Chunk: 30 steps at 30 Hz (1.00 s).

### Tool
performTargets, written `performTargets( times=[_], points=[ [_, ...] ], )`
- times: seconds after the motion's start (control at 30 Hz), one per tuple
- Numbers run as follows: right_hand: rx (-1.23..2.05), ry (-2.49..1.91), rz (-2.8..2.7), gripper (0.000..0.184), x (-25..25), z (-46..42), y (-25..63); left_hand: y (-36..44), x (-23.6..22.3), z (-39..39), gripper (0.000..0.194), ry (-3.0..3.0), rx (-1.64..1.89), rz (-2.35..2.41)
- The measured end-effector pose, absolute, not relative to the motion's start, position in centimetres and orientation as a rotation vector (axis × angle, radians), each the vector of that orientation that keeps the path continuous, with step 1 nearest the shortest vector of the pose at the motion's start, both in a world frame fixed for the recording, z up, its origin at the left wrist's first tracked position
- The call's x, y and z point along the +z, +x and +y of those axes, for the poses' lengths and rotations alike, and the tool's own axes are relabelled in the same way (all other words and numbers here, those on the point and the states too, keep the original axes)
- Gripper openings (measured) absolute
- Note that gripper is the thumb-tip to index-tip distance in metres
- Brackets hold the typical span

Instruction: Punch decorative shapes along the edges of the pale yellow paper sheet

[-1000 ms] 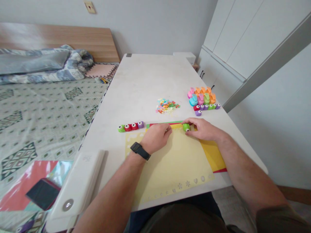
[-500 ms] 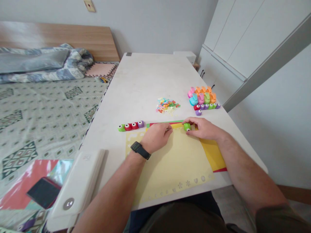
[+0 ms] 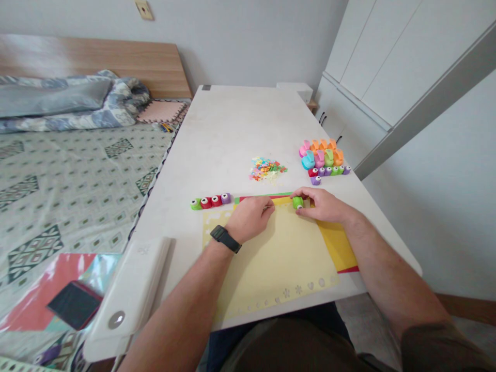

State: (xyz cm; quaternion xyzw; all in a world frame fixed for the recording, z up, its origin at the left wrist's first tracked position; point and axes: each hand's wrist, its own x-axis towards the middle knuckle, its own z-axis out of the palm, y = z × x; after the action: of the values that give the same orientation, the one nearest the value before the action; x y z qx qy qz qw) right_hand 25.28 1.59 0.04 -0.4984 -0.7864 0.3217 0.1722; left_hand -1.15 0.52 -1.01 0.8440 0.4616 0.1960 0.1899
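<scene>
A pale yellow sheet of paper (image 3: pixel 279 253) lies in front of me, with small shapes cut out along its near and left edges. My left hand (image 3: pixel 253 217) pinches the sheet's far edge between thumb and fingers. On that same edge sits a small green craft punch (image 3: pixel 297 202), gripped between the thumb and fingers of my right hand (image 3: pixel 320 204). Darker yellow paper (image 3: pixel 337 248) shows from under the sheet on the right, with red and green edges along the back. Whether the punch is pressed down, I cannot tell.
Small punches (image 3: pixel 211 201) stand in a row at the left, and more small and large punches (image 3: pixel 320 155) at the right. A heap of colourful paper cut-outs (image 3: pixel 267 169) lies beyond the sheet. A long white machine (image 3: pixel 129 294) stands along the table's left edge, near a dark phone (image 3: pixel 73 305).
The view has shifted slightly. Both hands keep their places, the left on the paper's edge and the right around the green craft punch.
</scene>
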Motion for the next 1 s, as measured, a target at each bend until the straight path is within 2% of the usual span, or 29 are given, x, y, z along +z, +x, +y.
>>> performTargets(
  times=[1.0],
  points=[
    [0.990,-1.437,-2.165,0.042,0.6,1.4,25.0,-1.0,-0.2,0.3,0.019,2.289,0.529,1.294]
  ],
)
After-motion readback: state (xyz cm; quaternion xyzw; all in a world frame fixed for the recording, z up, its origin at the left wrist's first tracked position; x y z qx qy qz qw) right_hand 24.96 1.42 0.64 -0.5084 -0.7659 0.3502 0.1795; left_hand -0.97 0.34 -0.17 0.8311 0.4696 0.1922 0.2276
